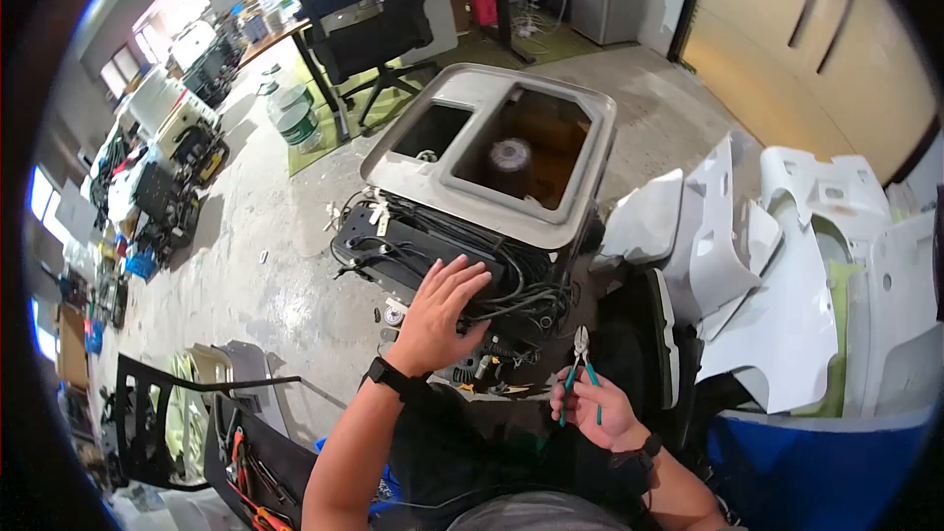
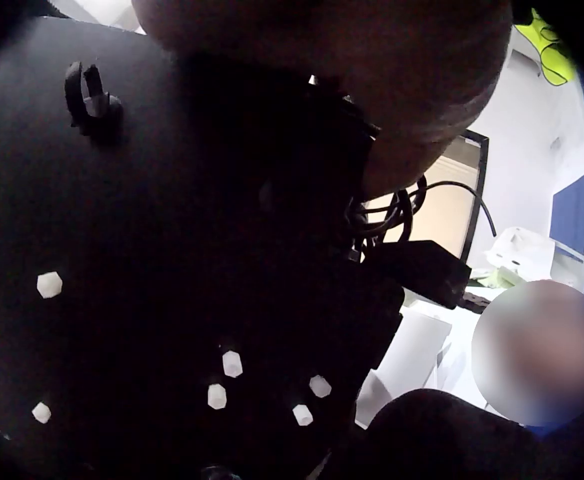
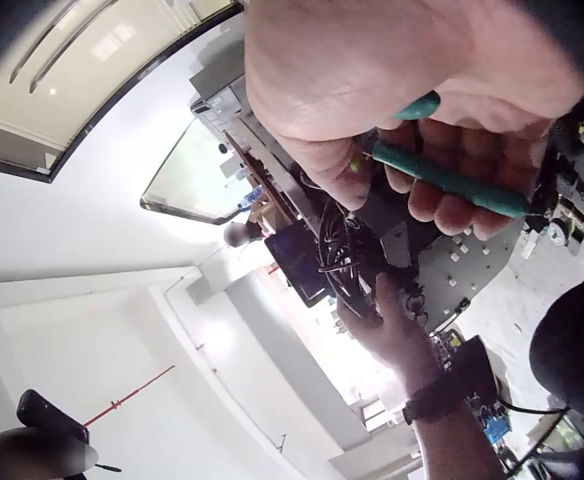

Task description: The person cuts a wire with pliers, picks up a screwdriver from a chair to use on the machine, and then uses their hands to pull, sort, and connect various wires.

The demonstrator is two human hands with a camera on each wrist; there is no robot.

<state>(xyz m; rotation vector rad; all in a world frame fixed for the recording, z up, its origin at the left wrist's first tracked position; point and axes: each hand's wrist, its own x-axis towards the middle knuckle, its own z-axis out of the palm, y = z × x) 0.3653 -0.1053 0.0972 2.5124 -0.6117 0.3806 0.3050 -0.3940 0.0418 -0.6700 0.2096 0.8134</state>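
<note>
My left hand (image 1: 438,320) lies over a black panel (image 1: 408,261) and the bundle of black cables (image 1: 526,285) beside it, its fingers straight. The left wrist view shows the same hand (image 2: 412,70) at the top, above a dark panel face with several white hexagonal spacers (image 2: 233,364) and a black clip (image 2: 92,100). Lower right, my right hand (image 1: 615,418) grips cutting pliers (image 1: 582,344) by their teal handles, jaws pointing away from me. In the right wrist view, one teal handle (image 3: 452,183) crosses the curled fingers of my right hand (image 3: 392,80).
Behind the panel stands a grey housing (image 1: 472,93) with two openings, a round part inside the larger one. White plastic shells (image 1: 777,295) pile up at right above a blue bin (image 1: 816,462). At lower left, hand tools (image 1: 251,482) lie in a dark tray. An office chair (image 1: 364,29) stands behind.
</note>
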